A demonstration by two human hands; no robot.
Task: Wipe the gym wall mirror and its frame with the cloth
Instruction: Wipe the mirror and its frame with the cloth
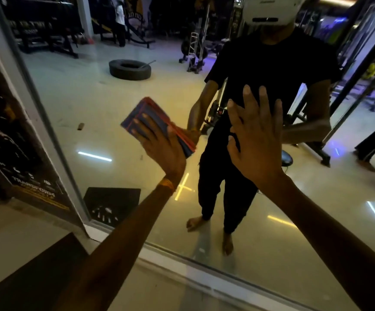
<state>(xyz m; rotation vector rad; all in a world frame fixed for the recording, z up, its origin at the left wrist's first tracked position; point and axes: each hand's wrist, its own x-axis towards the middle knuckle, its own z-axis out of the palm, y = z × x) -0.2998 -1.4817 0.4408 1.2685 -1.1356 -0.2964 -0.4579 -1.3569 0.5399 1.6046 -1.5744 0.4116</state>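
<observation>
Blue-and-red folded cloth [150, 115] pressed on the large glass wall mirror [87, 93] near its left side, left hand [162, 149] flat on it with straight fingers, right hand [256, 140] beside, fingers spread open on the glass, pale grey frame [13, 63] edging the mirror.

Two hands on the mirror, the frame at the left and below

The mirror [114, 122] stands in front of the person, and its frame [28, 95] runs along the left side and along the bottom edge. The left hand [162, 149] lies flat on the cloth [146, 113], which is between the fingers [140, 125] and the glass. The right hand [256, 140] lies to the right of it, spread against the glass, a little apart from the cloth. Left of the frame, a poster [9, 135] is on the wall. Below the frame is the floor [25, 225], with a mat [36, 272] on it under the left forearm. In the reflection a tyre [129, 69] lies on the floor, above and left of the cloth.
</observation>
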